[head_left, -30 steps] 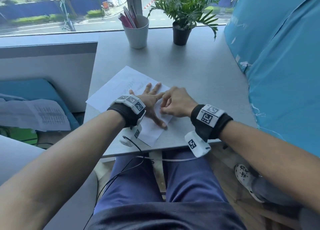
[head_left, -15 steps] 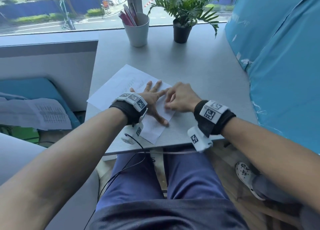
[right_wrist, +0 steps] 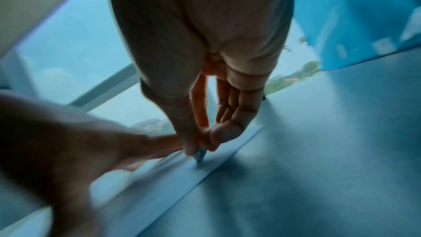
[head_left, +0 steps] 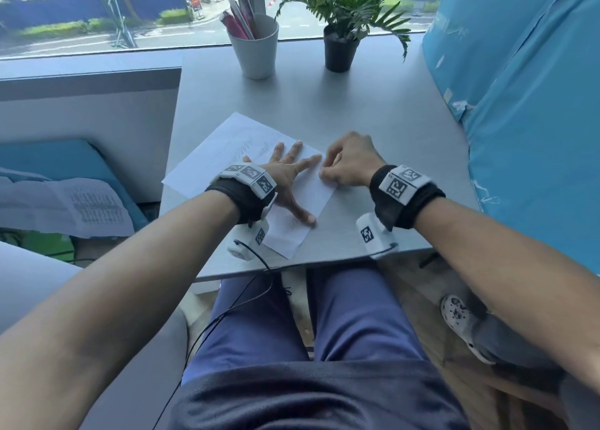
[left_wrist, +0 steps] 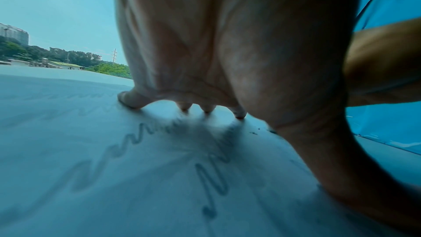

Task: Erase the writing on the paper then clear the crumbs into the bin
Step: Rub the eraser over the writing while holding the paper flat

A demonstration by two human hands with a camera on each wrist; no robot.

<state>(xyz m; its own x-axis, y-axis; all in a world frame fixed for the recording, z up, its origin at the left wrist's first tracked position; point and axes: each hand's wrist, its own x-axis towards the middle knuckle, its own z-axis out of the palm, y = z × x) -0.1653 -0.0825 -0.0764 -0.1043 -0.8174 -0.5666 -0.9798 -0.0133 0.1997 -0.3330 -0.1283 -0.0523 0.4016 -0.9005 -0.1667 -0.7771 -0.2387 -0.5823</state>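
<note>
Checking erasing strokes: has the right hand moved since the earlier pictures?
Yes. The right hand has slid slightly along the paper's right edge toward the potted plant.

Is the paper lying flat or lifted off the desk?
Flat. The paper lies spread on the desk, pinned under the left hand with fingers splayed.

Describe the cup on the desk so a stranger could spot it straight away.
Look to the desk's far edge by the window. The cup stands there left of a potted plant. It is pale and holds pens, while the plant's pot is black.
</note>
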